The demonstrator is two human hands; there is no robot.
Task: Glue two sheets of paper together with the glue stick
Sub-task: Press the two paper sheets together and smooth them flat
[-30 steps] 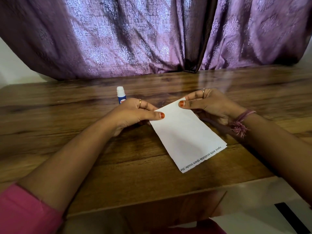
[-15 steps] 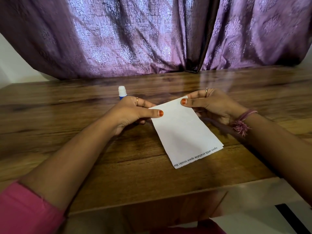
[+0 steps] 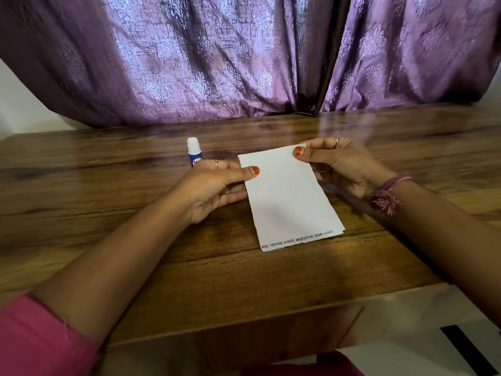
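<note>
1. Nearest, the paper's (image 3: pixel 290 196) printed edge hangs low over the wooden table (image 3: pixel 189 280).
2. Both hands pinch its far corners: the left hand (image 3: pixel 214 188) grips the left one, the right hand (image 3: pixel 341 166) the right one.
3. Farther back, the glue stick (image 3: pixel 194 153) stands upright just behind the left hand.
4. Beyond hangs a purple curtain (image 3: pixel 217 58).

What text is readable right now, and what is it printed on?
"open with available space inside: the" runs upside down along the near edge of the paper, held by the left hand and right hand.
The glue stick has a red label, too blurred to read.
</note>
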